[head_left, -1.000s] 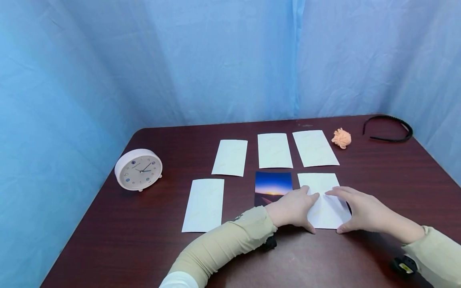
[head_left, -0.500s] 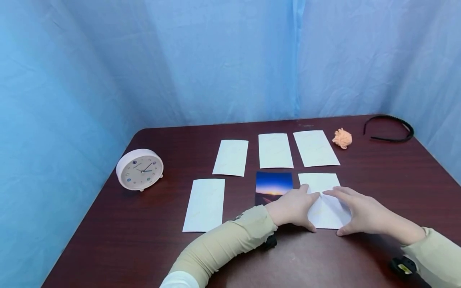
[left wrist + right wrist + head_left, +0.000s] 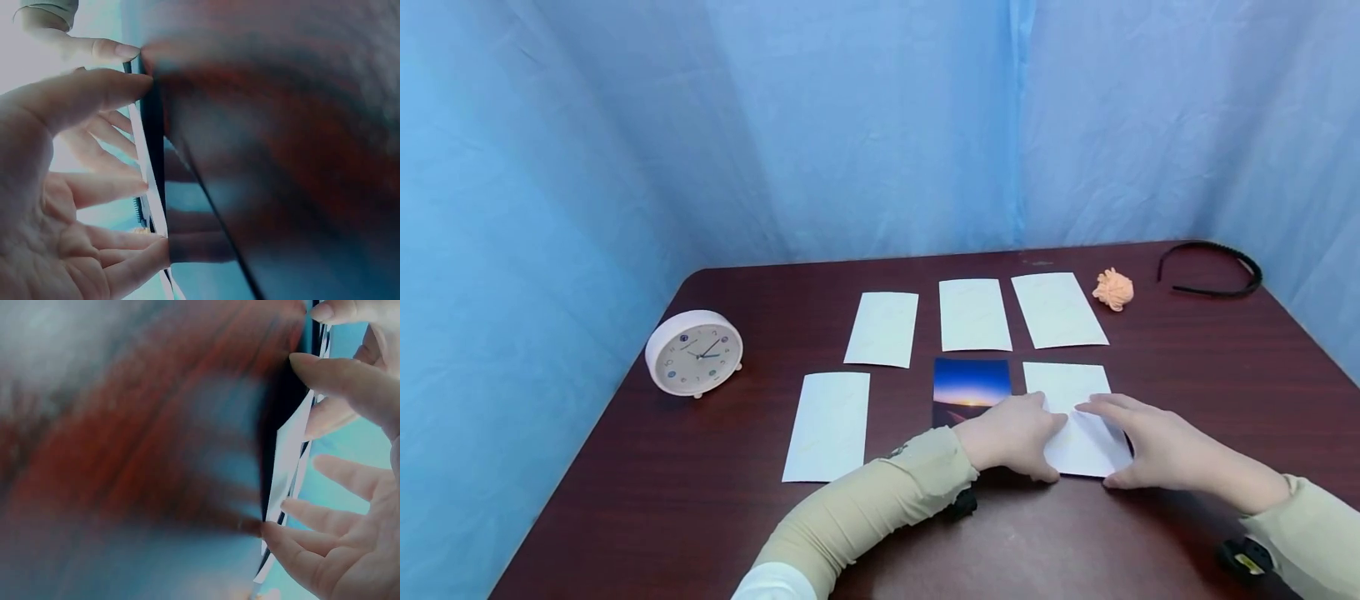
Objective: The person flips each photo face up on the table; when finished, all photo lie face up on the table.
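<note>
A white card (image 3: 1080, 442) lies between my two hands near the front of the dark wooden table. My left hand (image 3: 1017, 435) holds its left side, thumb at the near corner and fingers higher along the card. On the opposite side my right hand (image 3: 1157, 447) holds the card the same way. In the left wrist view the card (image 3: 153, 203) appears edge-on, with a dark underside along the tabletop. Thumb and fingertips also meet its edge (image 3: 287, 450) in the right wrist view. Beside it, a sunset picture card (image 3: 970, 385) is partly covered by my left hand.
Three white cards stretch across the back, one being the middle card (image 3: 975, 315). Another white card (image 3: 827, 425) lies front left. A round white clock (image 3: 696, 357) stands at the left. Back right are a peach crumpled item (image 3: 1113, 289) and a black headband (image 3: 1247, 271).
The held card was bent up in creases between the fingers and now looks flatter. The index fingers have dropped slightly toward me. Both hands stay at the card's sides.
</note>
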